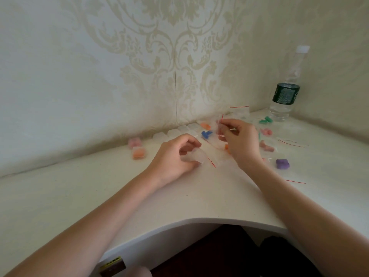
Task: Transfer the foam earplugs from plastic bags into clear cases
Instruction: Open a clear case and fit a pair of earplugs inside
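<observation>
The left hand (175,154) rests low on the white surface (69,196), fingers and thumb curled round a clear case (194,156) that lies against the surface. Just right of it lies a flat plastic bag with a red seal line (211,161).

The right hand (239,138) is raised a little above the surface, its thumb and fingertips pinching a small clear plastic bag (219,126) by the top, the red strip of the bag standing upright. What the bag holds cannot be told through the blur.

Behind the hands, a row of empty clear cases (175,132) runs along the foot of the wall. Near the row lie blue earplugs (206,134) and orange earplugs (205,126). Left of the row sit 2 filled cases, one with pink plugs (134,142) and, just in front of it, one with orange plugs (138,153).

To the right of the right hand, more bagged plugs are scattered: green earplugs (265,119), pink earplugs (266,132), another pink pair (266,146), and purple earplugs (282,163) nearest the edge. Empty bags with red strips lie among them.

In the far right corner stands a clear water bottle (285,96) with a white cap and a dark green label; its print is too blurred to read. At the bottom edge, below the surface, a small yellow-and-brown box (112,267) shows dark characters that cannot be read.

The wall (159,56) carries pale damask wallpaper.
</observation>
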Tool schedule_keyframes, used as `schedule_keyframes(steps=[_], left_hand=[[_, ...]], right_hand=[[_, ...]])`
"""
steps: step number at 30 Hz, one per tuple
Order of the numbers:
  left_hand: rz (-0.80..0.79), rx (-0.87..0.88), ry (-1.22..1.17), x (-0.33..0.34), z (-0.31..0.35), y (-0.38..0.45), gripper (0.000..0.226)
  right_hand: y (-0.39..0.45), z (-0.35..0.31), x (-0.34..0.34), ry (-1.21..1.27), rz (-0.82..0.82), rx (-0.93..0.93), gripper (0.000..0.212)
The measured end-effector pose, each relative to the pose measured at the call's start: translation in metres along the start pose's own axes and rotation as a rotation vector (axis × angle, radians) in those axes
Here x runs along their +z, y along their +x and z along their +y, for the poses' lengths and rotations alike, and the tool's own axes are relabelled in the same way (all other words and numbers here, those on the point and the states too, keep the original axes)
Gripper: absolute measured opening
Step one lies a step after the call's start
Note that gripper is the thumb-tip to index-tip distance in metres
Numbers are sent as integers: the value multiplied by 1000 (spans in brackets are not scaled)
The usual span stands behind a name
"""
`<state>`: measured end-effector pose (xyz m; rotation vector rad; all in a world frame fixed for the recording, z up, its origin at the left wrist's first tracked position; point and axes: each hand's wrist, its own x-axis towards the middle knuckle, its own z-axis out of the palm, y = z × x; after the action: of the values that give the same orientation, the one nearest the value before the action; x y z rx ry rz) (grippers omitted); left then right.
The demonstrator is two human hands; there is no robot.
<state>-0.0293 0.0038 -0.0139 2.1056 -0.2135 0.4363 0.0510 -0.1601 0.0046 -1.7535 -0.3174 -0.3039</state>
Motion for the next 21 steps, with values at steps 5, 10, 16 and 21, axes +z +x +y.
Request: schedule_keyframes(steps=[5, 10, 16, 21], left_hand=[[-14, 0, 143, 2, 5, -2, 31], [250, 99, -88, 2, 20, -2, 21], [255, -41, -364, 3, 21, 0, 15], [290, -130, -503, 3, 21, 1, 9]], right_hand=[[-5, -5, 0, 53, -36, 6, 7], [-11, -13, 3, 175, -145, 99, 7], [-26, -21, 9, 44, -308, -79, 7], [-33, -22, 11, -71, -339, -215, 18]])
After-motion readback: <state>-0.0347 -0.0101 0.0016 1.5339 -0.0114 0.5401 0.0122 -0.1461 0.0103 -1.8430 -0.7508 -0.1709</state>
